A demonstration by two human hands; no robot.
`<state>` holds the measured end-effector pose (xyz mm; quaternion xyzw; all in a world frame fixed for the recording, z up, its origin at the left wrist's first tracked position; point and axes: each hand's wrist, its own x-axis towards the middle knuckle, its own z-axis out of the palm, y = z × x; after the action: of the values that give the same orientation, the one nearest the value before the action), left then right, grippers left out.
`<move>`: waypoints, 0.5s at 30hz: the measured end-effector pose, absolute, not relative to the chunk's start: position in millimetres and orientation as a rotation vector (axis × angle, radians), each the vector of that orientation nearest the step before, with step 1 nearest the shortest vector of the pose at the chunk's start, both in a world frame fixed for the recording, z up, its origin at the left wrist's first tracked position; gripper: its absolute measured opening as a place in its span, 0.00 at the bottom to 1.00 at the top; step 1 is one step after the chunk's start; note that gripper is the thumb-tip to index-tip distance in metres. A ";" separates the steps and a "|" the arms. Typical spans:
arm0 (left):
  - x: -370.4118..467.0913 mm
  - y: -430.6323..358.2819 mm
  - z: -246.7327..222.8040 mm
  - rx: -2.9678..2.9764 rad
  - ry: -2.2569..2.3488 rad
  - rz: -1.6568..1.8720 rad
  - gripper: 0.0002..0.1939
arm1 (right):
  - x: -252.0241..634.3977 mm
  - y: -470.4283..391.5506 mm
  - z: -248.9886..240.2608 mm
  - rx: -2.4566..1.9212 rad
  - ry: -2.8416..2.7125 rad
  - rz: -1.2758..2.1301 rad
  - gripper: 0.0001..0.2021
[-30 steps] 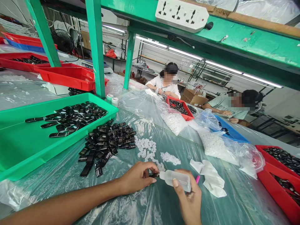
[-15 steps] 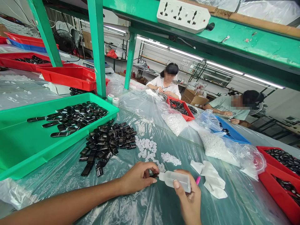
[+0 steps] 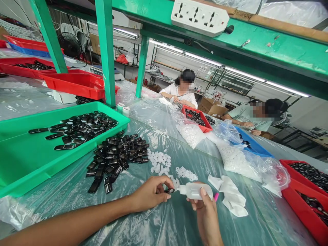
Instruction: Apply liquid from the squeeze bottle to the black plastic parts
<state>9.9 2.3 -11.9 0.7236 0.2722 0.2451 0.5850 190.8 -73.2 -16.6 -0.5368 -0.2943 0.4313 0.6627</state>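
My left hand (image 3: 151, 194) pinches a small black plastic part (image 3: 169, 191) between thumb and fingers. In my right hand (image 3: 206, 208) lies a translucent squeeze bottle (image 3: 196, 190), held sideways with its nozzle pointing left. The nozzle tip is a short gap away from the black part. Beyond my hands, a heap of glossy black parts (image 3: 120, 152) lies on the plastic-covered table, beside white flat pieces (image 3: 159, 160) and a small pile of tiny white bits (image 3: 186, 173). A bright pink stick-like thing (image 3: 216, 196) shows just behind the bottle.
At left stands a green tray (image 3: 30, 167) partly filled with black parts. A crumpled white cloth (image 3: 232, 198) lies to the right, near bags of white pieces (image 3: 235, 159) and red trays (image 3: 294, 196). A green frame (image 3: 105, 51) rises ahead; two people (image 3: 183, 92) sit across.
The bottle has drawn back to the right, away from the black part, and my right hand has shifted its grip. My left hand stays nearly in place, its part now more visible.
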 end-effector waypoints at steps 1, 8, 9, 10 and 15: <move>9.9 2.4 -11.9 1.689 0.637 0.575 0.08 | 190.4 -73.3 -15.9 -1.216 -0.659 0.980 0.14; 9.4 2.3 -7.1 1.726 0.682 0.583 0.08 | 186.7 -76.3 -11.7 -1.298 -0.761 0.872 0.17; 9.3 2.1 -6.4 1.737 0.680 0.592 0.08 | 185.6 -77.2 -10.6 -1.312 -0.794 0.840 0.17; 9.2 1.8 -5.8 1.748 0.675 0.602 0.08 | 184.2 -78.2 -9.1 -1.332 -0.827 0.810 0.17; 9.1 1.2 -5.6 1.788 0.675 0.619 0.08 | 173.7 -83.5 1.5 -1.412 -0.911 0.669 0.16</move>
<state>9.1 1.2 -5.6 0.7510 0.2836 0.2599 0.5367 173.7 -83.5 1.5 -0.6137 -0.3958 0.2905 0.6183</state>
